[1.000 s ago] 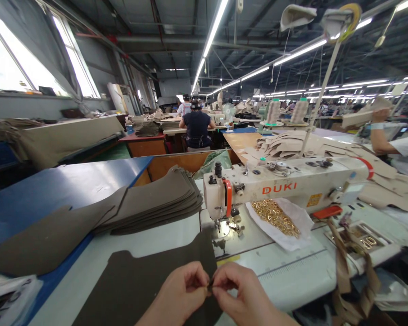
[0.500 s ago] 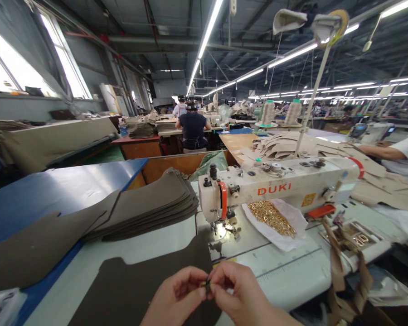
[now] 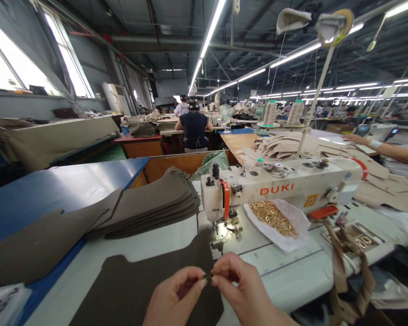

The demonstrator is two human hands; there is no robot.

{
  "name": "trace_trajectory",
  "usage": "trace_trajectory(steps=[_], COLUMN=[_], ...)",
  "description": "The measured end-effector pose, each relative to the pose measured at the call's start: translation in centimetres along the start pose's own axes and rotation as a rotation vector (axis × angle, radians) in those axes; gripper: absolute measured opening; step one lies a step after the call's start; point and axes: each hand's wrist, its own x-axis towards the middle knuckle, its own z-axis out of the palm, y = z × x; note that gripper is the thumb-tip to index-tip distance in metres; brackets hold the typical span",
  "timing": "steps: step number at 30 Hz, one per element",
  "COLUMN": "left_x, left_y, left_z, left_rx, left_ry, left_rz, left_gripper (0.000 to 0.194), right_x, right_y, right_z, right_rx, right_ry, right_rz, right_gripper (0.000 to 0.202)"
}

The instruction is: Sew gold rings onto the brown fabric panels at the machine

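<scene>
Dark strap bit (image 3: 207,275) btwn both hands

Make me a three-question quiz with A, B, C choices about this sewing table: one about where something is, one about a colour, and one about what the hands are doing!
1. Where is the pile of gold rings?
A. on white cloth under the sewing machine arm
B. on the blue table
C. in a hand

2. What colour are the letters DUKI?
A. green
B. orange-red
C. black

3. What are the left hand and right hand doing?
A. resting flat
B. waving
C. pinching one small piece together

Answers: 1 A, the rings lie on white cloth below the arm. 2 B, the letters show orange-red on cream. 3 C, both hands' fingertips meet on the tiny piece.
</scene>
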Motion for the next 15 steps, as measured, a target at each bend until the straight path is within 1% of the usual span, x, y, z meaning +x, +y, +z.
trace_trajectory(steps=[4, 6, 11, 15], left_x=[0.11, 0.13, 0.08, 0.14], left_y=[0.03, 0.18, 0.14, -0.09], left_z=[0.10, 0.10, 0.02, 0.11], left_rx=[-0.055, -0.071, -0.068, -0.049], left_ry=[-0.029, -0.032, -0.010, -0.009], left_rz=[-0.020, -0.019, -0.024, -0.027], left_gripper=[0.014, 0.014, 0.014, 0.013], right_x=[0.11, 0.19, 0.22, 0.13], right_y=[0.12, -0.01, -0.38, -0.36], right_z=[0.22, 0.30, 0.33, 0.37], right_rx=[0.194, 0.250, 0.248, 0.214], right_ry=[-0.029, -0.038, -0.031, -0.034], right_rz=[0.128, 0.160, 0.174, 0.162], right_gripper=[0.016, 0.022, 0.023, 0.019])
